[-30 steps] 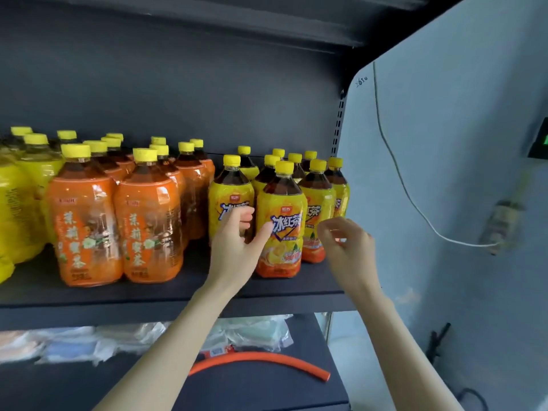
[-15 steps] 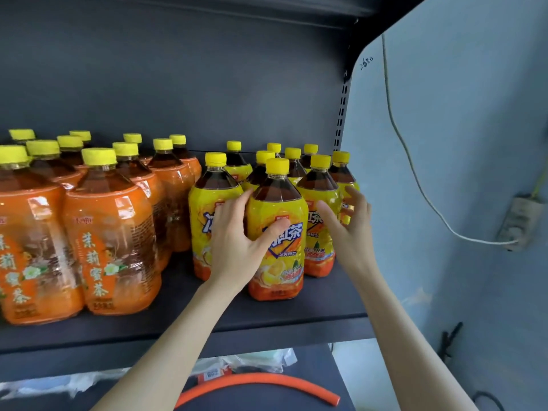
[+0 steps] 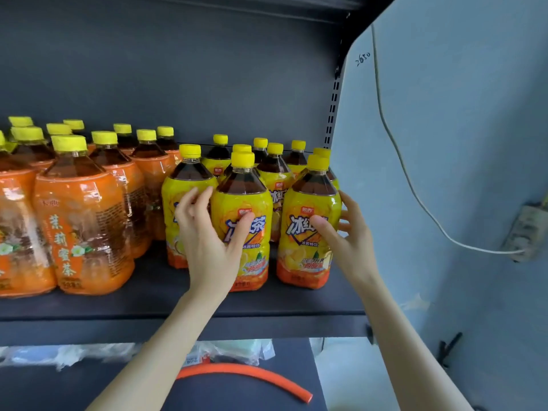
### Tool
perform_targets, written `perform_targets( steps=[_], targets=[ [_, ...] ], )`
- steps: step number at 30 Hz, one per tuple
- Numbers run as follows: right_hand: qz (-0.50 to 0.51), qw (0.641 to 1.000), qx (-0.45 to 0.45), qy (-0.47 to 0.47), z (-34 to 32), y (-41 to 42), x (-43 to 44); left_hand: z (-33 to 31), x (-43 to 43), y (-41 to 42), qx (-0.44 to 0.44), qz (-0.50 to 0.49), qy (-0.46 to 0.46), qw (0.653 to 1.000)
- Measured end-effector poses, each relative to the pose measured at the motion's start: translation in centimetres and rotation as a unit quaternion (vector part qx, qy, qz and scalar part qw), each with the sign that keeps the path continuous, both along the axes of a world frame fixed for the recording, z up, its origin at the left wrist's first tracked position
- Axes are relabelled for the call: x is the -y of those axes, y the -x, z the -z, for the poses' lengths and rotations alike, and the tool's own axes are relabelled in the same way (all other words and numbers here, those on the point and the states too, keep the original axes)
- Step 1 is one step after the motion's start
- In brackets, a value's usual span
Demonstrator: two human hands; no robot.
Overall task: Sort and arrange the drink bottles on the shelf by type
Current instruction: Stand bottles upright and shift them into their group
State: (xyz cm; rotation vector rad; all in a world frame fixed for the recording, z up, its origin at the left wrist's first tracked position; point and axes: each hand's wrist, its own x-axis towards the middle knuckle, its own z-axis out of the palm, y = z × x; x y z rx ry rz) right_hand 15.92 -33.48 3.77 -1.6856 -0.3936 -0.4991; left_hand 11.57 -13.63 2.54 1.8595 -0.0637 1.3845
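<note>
**Inspector:** Largest item first. What is obscured?

**Assistant:** The dark grey metal shelf board (image 3: pixel 148 307) runs off the left edge of the view. On its left half stands a block of large orange-labelled plastic tea bottles (image 3: pixel 80 221) with yellow caps. The leftmost are cut off, the rear rows show only caps and shoulders, and glare blurs much of the print.

**Inspector:** The right half of the board?

**Assistant:** A cluster of smaller yellow-labelled iced tea bottles (image 3: pixel 275 179) holding dark liquid, with yellow caps and an orange band at the foot. Of the rear ones, mostly necks and caps show. Two stand upright nearest the board's front edge, apart from each other: the middle yellow bottle (image 3: pixel 241 203) and the right-end yellow bottle (image 3: pixel 308 203).

**Inspector:** Grip?

**Assistant:** The left hand (image 3: pixel 207 241) grasps the middle yellow bottle, thumb across the label and fingers round its left side, masking part of the print. The right hand (image 3: pixel 347 235) grasps the right-end yellow bottle, thumb on the label and fingers on its right flank.

**Inspector:** Change since half a second ago?

**Assistant:** The right-end yellow bottle stood further back on the board. It is now level with the middle one. The left hand's hold is unchanged.

**Inspector:** Minor items?

**Assistant:** Below the board lie a curved orange hose (image 3: pixel 246 372) and crumpled clear plastic bags (image 3: pixel 74 354), contents indistinct.
</note>
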Motion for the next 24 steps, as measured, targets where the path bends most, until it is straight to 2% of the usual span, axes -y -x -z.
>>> perform_targets(
  steps=[2,4,8,11,14,17,24],
  targets=[
    [-0.032,0.999,-0.005,-0.009,0.1,0.3,1.4,0.4,2.2,0.7,0.060,-0.034,-0.009,0.998],
    [-0.058,0.998,-0.011,-0.011,0.4,0.4,2.4,0.8,4.7,1.1,0.076,0.010,-0.024,0.997],
    [-0.102,0.995,-0.006,-0.020,0.5,0.6,3.2,0.8,9.0,1.3,-0.044,0.184,0.028,0.982],
    [-0.148,0.989,-0.004,-0.029,0.7,1.0,3.2,0.5,10.1,0.4,-0.114,0.240,0.072,0.961],
    [-0.202,0.978,-0.026,-0.045,0.8,0.9,3.4,0.4,9.7,-0.3,-0.132,0.254,0.075,0.955],
    [-0.215,0.974,-0.055,-0.041,0.6,0.2,3.3,0.7,8.8,-0.8,-0.139,0.237,0.063,0.960],
    [-0.084,0.995,-0.054,-0.019,0.0,-3.4,2.7,0.7,7.8,-1.0,-0.137,0.148,0.057,0.978]
  ],
)
